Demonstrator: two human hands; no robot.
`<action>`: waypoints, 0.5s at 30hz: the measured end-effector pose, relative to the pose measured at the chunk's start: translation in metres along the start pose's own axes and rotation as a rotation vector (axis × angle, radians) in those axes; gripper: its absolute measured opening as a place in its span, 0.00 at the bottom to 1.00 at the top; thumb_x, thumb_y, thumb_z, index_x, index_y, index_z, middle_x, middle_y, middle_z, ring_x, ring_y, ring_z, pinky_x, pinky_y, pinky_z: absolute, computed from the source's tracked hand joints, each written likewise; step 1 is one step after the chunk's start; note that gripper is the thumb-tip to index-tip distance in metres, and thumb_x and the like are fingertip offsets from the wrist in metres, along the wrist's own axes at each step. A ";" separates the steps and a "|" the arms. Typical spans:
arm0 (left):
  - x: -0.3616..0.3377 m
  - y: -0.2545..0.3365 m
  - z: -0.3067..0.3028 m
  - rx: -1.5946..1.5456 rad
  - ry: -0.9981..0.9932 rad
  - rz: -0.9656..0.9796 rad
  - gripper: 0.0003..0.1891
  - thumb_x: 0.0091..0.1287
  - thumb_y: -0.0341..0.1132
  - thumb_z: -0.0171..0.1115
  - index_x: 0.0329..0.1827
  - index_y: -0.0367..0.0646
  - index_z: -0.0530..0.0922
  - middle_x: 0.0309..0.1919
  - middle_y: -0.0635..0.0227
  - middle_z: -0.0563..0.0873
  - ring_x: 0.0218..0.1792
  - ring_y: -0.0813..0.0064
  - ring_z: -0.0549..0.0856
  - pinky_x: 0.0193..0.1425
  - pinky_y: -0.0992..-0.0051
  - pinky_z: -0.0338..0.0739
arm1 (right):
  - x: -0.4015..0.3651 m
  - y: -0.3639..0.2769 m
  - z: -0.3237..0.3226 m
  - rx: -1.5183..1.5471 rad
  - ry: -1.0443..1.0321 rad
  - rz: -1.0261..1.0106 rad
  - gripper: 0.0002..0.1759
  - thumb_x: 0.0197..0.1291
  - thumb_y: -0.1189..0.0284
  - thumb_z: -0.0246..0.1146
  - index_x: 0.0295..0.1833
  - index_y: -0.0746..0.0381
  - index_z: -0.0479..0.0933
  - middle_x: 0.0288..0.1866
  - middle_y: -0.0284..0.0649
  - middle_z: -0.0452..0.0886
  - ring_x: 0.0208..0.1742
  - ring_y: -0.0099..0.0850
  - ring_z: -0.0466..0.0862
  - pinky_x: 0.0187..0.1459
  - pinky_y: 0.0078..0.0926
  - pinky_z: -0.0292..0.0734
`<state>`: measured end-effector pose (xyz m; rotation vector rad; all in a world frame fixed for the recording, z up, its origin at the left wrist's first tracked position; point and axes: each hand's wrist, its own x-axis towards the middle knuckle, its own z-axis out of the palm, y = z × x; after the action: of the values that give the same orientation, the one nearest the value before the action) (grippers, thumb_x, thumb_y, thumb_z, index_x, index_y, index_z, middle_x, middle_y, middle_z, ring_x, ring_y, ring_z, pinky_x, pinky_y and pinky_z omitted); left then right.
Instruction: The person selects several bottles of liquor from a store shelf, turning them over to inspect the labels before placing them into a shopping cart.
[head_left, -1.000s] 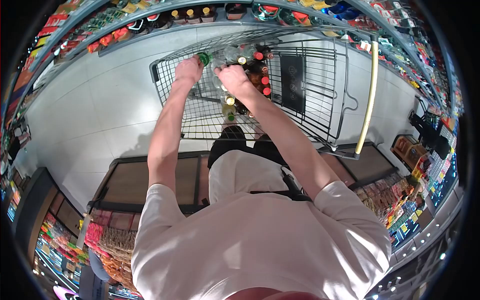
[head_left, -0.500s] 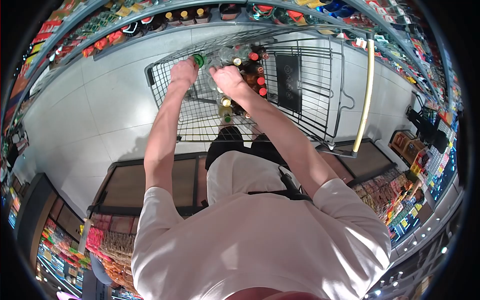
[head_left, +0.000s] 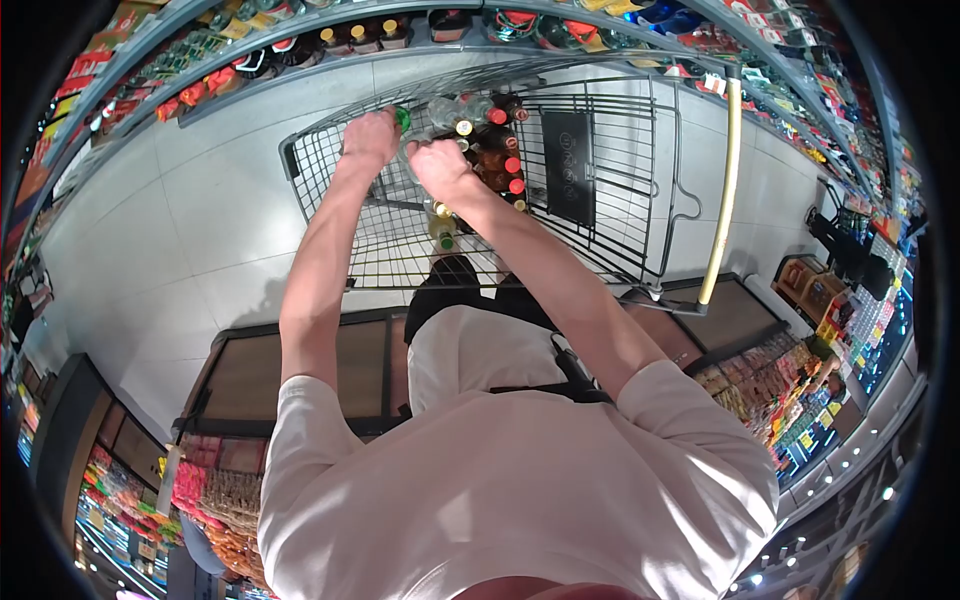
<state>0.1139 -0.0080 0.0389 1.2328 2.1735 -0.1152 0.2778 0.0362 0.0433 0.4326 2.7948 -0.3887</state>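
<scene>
Both my hands reach into the far left half of a wire shopping cart [head_left: 325, 172]. My left hand [head_left: 371, 138] is closed against a green bottle [head_left: 402, 118], of which only a small part shows. Beside it, my right hand [head_left: 440, 165] has its fingers curled at a clear bottle [head_left: 411, 150]; the fingertips are partly hidden. Several bottles with red caps [head_left: 514, 166] stand close together to the right of my right hand. Nearer my body, a bottle with a green cap [head_left: 446, 240] stands below my right wrist.
The cart's yellow handle [head_left: 722, 190] is at the right, beside a dark panel [head_left: 568, 170]. Shelves of bottles [head_left: 365, 38] curve along the far side. Pale floor tiles [head_left: 130, 230] lie to the left. Low brown display units [head_left: 290, 370] stand behind me.
The view has shifted slightly, moving the cart a little left. My right hand has moved slightly left and down, its fingers more curled. My left hand stays by the green bottle.
</scene>
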 end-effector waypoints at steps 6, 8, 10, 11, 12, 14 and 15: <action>0.014 0.024 0.008 0.126 0.014 0.121 0.15 0.74 0.44 0.63 0.54 0.45 0.81 0.45 0.54 0.92 0.48 0.50 0.92 0.51 0.53 0.87 | -0.001 -0.004 -0.001 0.016 -0.133 0.047 0.15 0.61 0.73 0.63 0.53 0.63 0.82 0.36 0.44 0.92 0.39 0.40 0.94 0.39 0.42 0.89; 0.021 0.030 0.015 0.158 -0.002 0.112 0.15 0.74 0.43 0.63 0.55 0.45 0.82 0.46 0.54 0.92 0.48 0.52 0.92 0.51 0.54 0.88 | 0.000 -0.002 0.000 0.023 -0.212 0.072 0.16 0.62 0.72 0.63 0.55 0.62 0.83 0.38 0.43 0.92 0.40 0.41 0.94 0.40 0.43 0.89; 0.024 0.035 0.014 0.206 -0.028 0.105 0.15 0.72 0.39 0.63 0.59 0.45 0.83 0.47 0.54 0.92 0.49 0.54 0.93 0.50 0.57 0.89 | -0.002 -0.003 0.002 0.063 -0.212 0.105 0.15 0.61 0.72 0.63 0.52 0.59 0.87 0.41 0.43 0.93 0.43 0.42 0.94 0.43 0.44 0.89; 0.023 0.038 0.010 0.209 -0.030 0.106 0.15 0.72 0.39 0.63 0.59 0.45 0.83 0.47 0.54 0.92 0.49 0.54 0.93 0.50 0.57 0.89 | -0.004 -0.003 0.002 0.066 -0.212 0.106 0.15 0.61 0.72 0.63 0.52 0.59 0.87 0.41 0.43 0.93 0.43 0.42 0.94 0.43 0.44 0.89; 0.022 0.041 0.005 0.206 -0.052 0.119 0.15 0.72 0.38 0.63 0.58 0.45 0.83 0.47 0.54 0.92 0.49 0.54 0.93 0.51 0.57 0.89 | -0.004 -0.002 0.003 0.087 -0.184 0.122 0.14 0.61 0.72 0.63 0.50 0.59 0.88 0.41 0.43 0.93 0.43 0.42 0.94 0.43 0.44 0.90; 0.023 0.045 0.007 0.205 -0.076 0.134 0.14 0.71 0.37 0.64 0.58 0.45 0.83 0.47 0.54 0.92 0.49 0.54 0.93 0.51 0.57 0.89 | -0.007 -0.002 -0.005 0.111 -0.156 0.139 0.13 0.61 0.72 0.63 0.48 0.59 0.89 0.41 0.43 0.93 0.43 0.43 0.94 0.44 0.44 0.90; 0.024 0.048 0.008 0.218 -0.070 0.138 0.15 0.70 0.37 0.65 0.57 0.46 0.83 0.47 0.54 0.92 0.50 0.53 0.92 0.51 0.56 0.88 | -0.006 -0.001 -0.010 0.086 -0.239 0.125 0.13 0.62 0.73 0.63 0.49 0.59 0.88 0.41 0.42 0.93 0.44 0.40 0.94 0.45 0.40 0.89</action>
<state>0.1473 0.0339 0.0294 1.4731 2.0506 -0.3404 0.2807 0.0368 0.0545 0.5394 2.5132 -0.4981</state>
